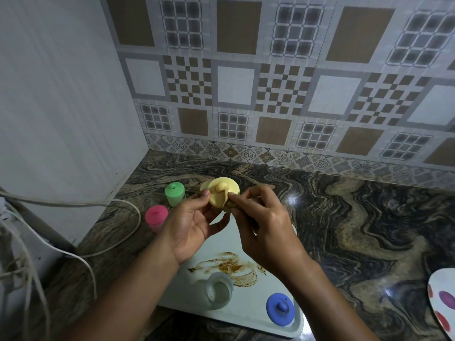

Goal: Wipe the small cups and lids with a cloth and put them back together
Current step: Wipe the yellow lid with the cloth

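Between the fingertips, held above a pale tray point(248, 313), is a round yellow lid point(221, 193) with a stubby knob at its centre. The left hand point(194, 225) curls its fingers round the lid's left edge. The right hand point(261, 217) pinches a small cloth point(230, 205) against its face. On the tray, a clear cup point(219, 291) lies on its side near a blue knobbed lid point(280, 308).

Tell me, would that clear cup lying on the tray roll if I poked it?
Probably: the clear cup lies on its side on the tray, and its wall looks round. It seems small and thin, so likely light.
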Available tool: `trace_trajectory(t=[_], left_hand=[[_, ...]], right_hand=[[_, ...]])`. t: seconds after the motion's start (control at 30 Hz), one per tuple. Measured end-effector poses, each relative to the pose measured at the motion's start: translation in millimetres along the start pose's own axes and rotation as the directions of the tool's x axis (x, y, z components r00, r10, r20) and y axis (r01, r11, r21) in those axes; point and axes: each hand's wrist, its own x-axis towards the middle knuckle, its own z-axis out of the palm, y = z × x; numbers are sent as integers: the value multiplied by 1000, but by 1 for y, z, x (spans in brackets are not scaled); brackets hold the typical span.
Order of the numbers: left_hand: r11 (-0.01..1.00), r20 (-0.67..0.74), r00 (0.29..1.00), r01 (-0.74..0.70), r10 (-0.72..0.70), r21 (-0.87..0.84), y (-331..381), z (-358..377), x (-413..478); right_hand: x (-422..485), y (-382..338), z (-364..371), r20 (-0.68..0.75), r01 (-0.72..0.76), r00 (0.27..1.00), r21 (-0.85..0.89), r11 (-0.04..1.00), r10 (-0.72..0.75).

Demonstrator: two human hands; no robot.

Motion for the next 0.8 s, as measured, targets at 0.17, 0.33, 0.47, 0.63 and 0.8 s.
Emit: trace_trajectory(t=[0.17, 0.33, 0.47, 0.63, 0.8], left_hand=[[992, 10, 998, 64, -65, 112, 2, 2, -3], [997, 2, 999, 35, -35, 64, 2, 4, -3], [999, 2, 999, 40, -40, 21, 0, 2, -2], [986, -25, 997, 72, -68, 150, 0, 2, -2], [985, 36, 997, 64, -71, 161, 0, 1, -2]], right_hand=[[4, 9, -2, -71, -33, 997, -57, 998, 29], [2, 4, 0, -46, -15, 999, -58, 998, 12], [-6, 2, 7, -17, 4, 1000, -9, 1000, -5], [-8, 7, 8, -64, -14, 998, 13, 1000, 15], [5, 10, 1, -171, -35, 985, -7, 999, 33]])
